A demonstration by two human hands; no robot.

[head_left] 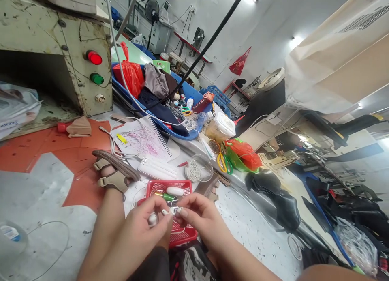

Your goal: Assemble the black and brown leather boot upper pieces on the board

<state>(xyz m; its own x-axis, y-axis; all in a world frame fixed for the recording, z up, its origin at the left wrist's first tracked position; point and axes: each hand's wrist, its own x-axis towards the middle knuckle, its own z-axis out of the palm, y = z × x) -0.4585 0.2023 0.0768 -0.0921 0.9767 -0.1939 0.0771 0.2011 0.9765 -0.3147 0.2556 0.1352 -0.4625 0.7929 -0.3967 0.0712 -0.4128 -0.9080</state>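
Note:
My left hand [148, 226] and my right hand [202, 218] are close together over a red plastic basket [182, 241]. Between their fingertips is a small white piece with a round, ring-like end [173, 211], and my right thumb and finger pinch it. A thin pale strand rises beside it. The fingers of my left hand curl round a rounded white part [152, 219], and a small white tip shows near its thumb. Whether these parts are joined I cannot tell. In the basket lie a white oval object [175, 191] and a green-handled tool [165, 196].
Behind the basket are a clear tub of white cord [199, 168], a white box [158, 168] and a spiral notebook [142, 139]. Yellow and green scissors [225, 163] lie farther right. A loaded blue tray [190, 136] stands beyond. Sandalled feet [114, 171] flank the basket.

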